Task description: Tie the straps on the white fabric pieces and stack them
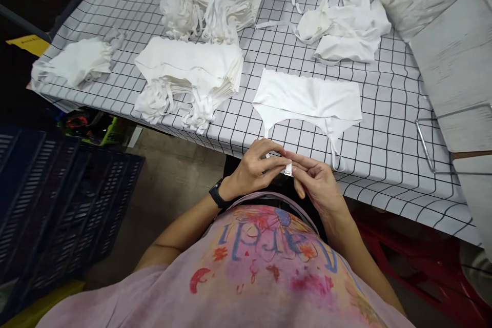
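A flat white garment [307, 100] lies on the checked table [384, 138] right in front of me, its thin straps trailing over the near edge. My left hand [255, 169] and my right hand [317, 182] meet just below that edge. Both pinch a small white strap end [288, 168] between their fingertips. A black watch sits on my left wrist.
Stacks of folded white garments [192, 77] lie to the left and at the back [215, 0]. Loose white pieces [346, 25] sit at the back right, a small pile [77, 61] far left. Dark blue crates [49, 205] stand on the floor at left; a metal wire frame [426, 148] at right.
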The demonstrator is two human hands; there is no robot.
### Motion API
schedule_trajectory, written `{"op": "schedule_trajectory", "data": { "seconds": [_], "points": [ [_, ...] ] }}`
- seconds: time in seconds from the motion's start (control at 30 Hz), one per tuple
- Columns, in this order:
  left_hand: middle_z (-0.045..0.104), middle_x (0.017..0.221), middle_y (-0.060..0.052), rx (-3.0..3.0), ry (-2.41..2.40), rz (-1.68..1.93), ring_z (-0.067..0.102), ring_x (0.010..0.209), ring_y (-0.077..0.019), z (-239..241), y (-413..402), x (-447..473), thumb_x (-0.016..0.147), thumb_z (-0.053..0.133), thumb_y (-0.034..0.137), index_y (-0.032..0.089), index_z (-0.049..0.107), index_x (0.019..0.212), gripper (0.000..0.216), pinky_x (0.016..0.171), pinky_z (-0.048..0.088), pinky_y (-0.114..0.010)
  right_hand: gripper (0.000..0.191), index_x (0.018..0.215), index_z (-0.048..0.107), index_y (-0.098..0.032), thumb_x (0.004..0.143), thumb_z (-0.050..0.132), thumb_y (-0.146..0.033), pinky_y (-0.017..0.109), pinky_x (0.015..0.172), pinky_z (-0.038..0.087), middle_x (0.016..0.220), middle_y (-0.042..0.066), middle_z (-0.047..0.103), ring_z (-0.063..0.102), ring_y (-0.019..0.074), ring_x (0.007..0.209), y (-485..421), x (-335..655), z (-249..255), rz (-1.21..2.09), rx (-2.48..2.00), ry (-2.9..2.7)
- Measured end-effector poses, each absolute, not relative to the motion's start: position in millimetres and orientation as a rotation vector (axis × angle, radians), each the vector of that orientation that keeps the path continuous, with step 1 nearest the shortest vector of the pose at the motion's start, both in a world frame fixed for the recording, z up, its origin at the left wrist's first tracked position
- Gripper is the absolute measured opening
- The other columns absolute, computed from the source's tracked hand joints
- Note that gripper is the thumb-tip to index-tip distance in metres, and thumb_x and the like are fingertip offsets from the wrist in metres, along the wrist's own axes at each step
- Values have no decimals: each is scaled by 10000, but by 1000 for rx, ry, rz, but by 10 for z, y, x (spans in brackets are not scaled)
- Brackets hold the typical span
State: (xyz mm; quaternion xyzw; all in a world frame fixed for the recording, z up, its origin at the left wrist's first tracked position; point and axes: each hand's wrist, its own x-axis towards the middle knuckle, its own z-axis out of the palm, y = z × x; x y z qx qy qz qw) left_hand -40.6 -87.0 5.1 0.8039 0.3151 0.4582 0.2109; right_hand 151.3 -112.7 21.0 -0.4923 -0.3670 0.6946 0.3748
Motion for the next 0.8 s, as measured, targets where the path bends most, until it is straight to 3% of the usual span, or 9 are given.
{"op": "schedule_trajectory", "data": {
  "seconds": [0.13,0.23,0.37,0.5,0.67,0.8],
  "points": [
    [695,955,-79,2071,920,1270,651,919,-183,44,-851,-347,944,671,168,196,733,956,69,840,550,-361,411,1226,769,-177,879,738,-394,228,402,343,665,-6,674,484,76,376,-1147,1521,196,1738,-1304,-1086],
    [719,888,-63,1861,1037,1210,662,863,-170,71,-839,-314,926,685,166,186,731,886,64,809,547,-331,398,1280,746,-210,928,698,-389,240,473,387,757,7,686,522,89,492,-1143,1537,192,1527,-1382,-1286],
    [746,816,-33,1643,1095,1029,682,776,-143,78,-807,-297,883,725,178,179,727,788,95,751,532,-278,238,1132,817,-256,931,717,-335,258,560,406,835,23,668,517,106,632,-1088,1518,180,1168,-1411,-1477],
    [746,793,-25,1626,1091,946,681,758,-137,76,-753,-324,894,716,211,177,736,758,142,733,527,-262,121,959,837,-252,901,754,-318,280,644,485,946,55,730,632,152,779,-1018,1456,154,1164,-1364,-1345],
    [760,864,-48,2007,1074,926,672,842,-181,45,-464,-441,927,655,192,180,738,865,104,811,533,-332,212,917,808,-199,833,821,-393,254,544,476,755,36,740,595,123,590,-911,1422,115,1309,-1468,-1005],
    [728,1039,-100,2410,1206,864,623,1008,-244,-72,-20,-482,962,578,163,155,722,1026,157,877,511,-395,279,891,782,-170,793,853,-422,220,489,447,823,66,779,570,92,537,-749,1407,97,1453,-1443,-850]
  ]
}}
